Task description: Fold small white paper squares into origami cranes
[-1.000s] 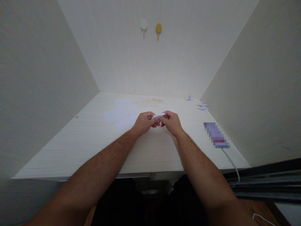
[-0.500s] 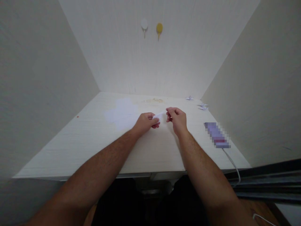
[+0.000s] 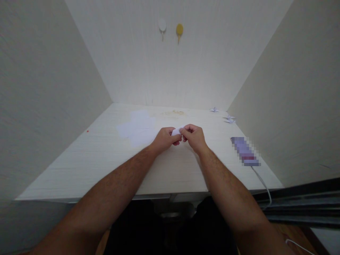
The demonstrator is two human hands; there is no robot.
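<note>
A small piece of folded white paper (image 3: 176, 131) is held just above the middle of the table. My left hand (image 3: 166, 137) is closed on its left end, with the thumb on the near face. At its right end my right hand (image 3: 193, 135) pinches the paper between thumb and fingers. Fingers cover much of the paper, so its exact folded shape is hidden. Left of my hands, several white paper sheets (image 3: 139, 128) lie overlapping on the white table (image 3: 106, 163).
Several folded paper cranes (image 3: 214, 109) stand at the back right. A phone with a blurred screen (image 3: 244, 151) lies at the right, a white cable (image 3: 262, 182) running off the edge. White (image 3: 162, 25) and yellow (image 3: 180, 29) hooks hang on the back wall; walls flank both sides.
My right hand has moved left and slightly down, from the paper's far tip to close beside my left hand. The left hand keeps its hold on the paper.
</note>
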